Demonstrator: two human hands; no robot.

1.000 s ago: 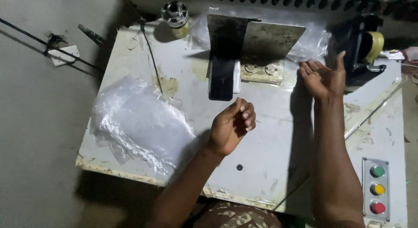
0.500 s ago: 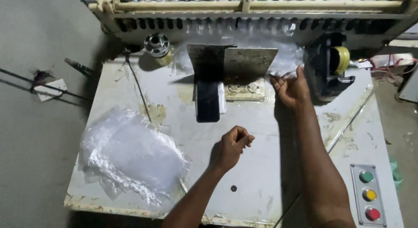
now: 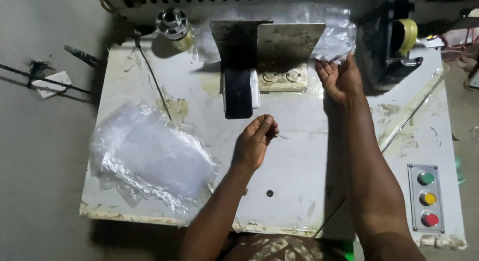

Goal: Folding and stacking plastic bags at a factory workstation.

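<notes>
Clear plastic bag [image 3: 333,39] lay at the right hand [image 3: 341,80], its fingers [image 3: 323,70] pinching the bag's lower edge beside the metal bracket [image 3: 289,44]. The left hand [image 3: 255,142], loosely clenched and apparently empty, hovered nearer the person over the counter [image 3: 299,156].

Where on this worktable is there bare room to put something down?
Bare top lies between the bag pile and the right arm, below the left hand. A narrower strip runs between the right hand and the button panel. The back edge is crowded: metal bracket, dark block, tape dispenser.
</notes>
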